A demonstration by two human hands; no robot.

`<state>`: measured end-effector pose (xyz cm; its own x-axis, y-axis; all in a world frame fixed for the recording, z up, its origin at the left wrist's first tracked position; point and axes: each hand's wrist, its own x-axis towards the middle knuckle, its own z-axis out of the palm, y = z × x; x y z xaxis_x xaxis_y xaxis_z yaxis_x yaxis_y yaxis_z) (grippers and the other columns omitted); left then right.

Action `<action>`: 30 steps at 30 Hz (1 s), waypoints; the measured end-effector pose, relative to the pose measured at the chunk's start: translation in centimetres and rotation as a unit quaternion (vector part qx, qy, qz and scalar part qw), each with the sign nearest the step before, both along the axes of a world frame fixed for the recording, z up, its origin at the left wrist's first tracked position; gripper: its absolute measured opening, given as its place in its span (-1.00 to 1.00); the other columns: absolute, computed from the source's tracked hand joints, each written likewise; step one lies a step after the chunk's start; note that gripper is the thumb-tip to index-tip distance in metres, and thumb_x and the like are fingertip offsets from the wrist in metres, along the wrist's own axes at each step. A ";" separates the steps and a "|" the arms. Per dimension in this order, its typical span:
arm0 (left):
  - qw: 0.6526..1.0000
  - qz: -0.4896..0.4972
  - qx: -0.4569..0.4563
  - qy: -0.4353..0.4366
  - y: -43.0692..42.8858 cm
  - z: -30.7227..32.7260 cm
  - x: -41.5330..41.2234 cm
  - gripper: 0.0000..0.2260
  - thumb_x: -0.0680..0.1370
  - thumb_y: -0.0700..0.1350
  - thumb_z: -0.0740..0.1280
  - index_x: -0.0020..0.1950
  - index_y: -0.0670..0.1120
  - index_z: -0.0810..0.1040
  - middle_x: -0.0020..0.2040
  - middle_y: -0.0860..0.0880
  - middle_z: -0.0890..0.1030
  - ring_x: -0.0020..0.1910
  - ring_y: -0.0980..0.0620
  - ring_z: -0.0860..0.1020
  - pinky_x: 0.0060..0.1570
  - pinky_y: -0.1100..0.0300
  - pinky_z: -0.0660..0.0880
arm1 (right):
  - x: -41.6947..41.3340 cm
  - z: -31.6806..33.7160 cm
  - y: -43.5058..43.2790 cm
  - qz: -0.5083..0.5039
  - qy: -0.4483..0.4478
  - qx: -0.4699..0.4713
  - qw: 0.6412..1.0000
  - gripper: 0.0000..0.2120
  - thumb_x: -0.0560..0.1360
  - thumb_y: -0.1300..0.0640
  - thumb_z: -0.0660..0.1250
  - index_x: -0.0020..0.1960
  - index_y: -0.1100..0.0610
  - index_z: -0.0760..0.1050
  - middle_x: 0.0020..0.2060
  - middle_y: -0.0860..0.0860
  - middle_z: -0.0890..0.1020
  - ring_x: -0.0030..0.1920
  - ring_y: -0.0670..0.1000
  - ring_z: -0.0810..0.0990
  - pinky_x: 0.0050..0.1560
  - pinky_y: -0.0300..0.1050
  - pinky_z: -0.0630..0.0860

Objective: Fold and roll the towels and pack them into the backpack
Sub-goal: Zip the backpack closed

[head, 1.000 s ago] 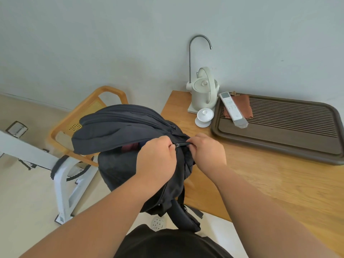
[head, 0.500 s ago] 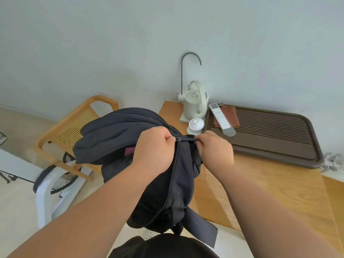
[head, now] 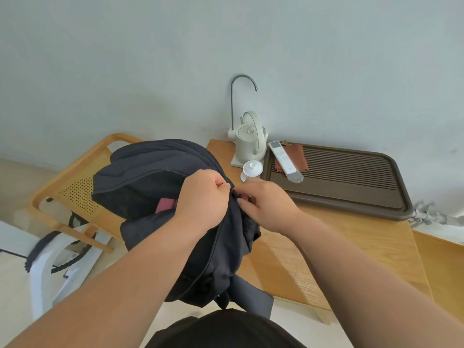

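Note:
A black backpack (head: 150,182) hangs in front of me at the left end of the wooden table (head: 351,242), held up off the floor. Its main opening gapes on the left, and a dark red towel (head: 165,205) shows inside. My left hand (head: 203,197) is clenched on the backpack's fabric beside the zip. My right hand (head: 266,204) pinches the zip end and fabric just to the right, knuckles almost touching the left hand. A strap (head: 253,295) dangles below.
A white kettle (head: 251,139) with a curved spout, a small lidded white cup (head: 252,169), and a brown tea tray (head: 351,182) holding a white remote (head: 285,160) and brown cloth stand at the table's back. A wooden chair (head: 75,187) and a white frame (head: 47,267) stand left.
The backpack has been lifted higher and more of its red towel shows through the opening. Both hands stayed at the zip; the right hand's grip has shifted slightly. My view has tilted upward.

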<state>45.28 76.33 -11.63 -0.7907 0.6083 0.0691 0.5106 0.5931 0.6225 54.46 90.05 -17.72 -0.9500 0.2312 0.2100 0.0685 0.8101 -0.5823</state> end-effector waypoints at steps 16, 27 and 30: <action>0.997 0.073 0.021 0.000 -0.9 -1.5 0.8 -0.71 0.59 -0.15 0.35 -0.34 -0.13 0.51 -0.45 -0.02 0.51 -0.45 0.04 0.44 -0.36 0.05 0.49 | -1.5 -1.6 -1.3 -0.078 0.010 0.283 0.956 -0.77 0.37 0.24 0.53 -0.22 0.10 0.46 -0.32 -0.01 0.42 -0.54 0.05 0.37 -0.60 -0.21 0.16; 0.998 0.015 0.005 0.060 0.6 -0.9 1.3 -0.80 0.62 -0.11 0.29 -0.18 -0.15 0.53 -0.34 0.00 0.52 -0.30 0.00 0.51 -0.26 0.08 0.45 | -1.5 -1.8 -0.2 -0.118 0.034 0.270 0.955 -0.81 0.46 0.17 0.45 -0.19 0.15 0.43 -0.34 0.02 0.42 -0.57 0.05 0.24 -0.59 -0.21 0.09; 0.998 0.040 0.038 -0.026 -0.2 -2.7 1.3 -0.82 0.65 -0.09 0.26 -0.13 -0.07 0.52 -0.31 0.04 0.54 -0.30 0.07 0.50 -0.20 0.05 0.51 | -1.9 -2.2 -0.4 -0.149 0.028 0.252 0.956 -0.79 0.53 0.12 0.40 -0.20 0.13 0.42 -0.35 -0.03 0.35 -0.56 0.05 0.18 -0.53 -0.25 -0.04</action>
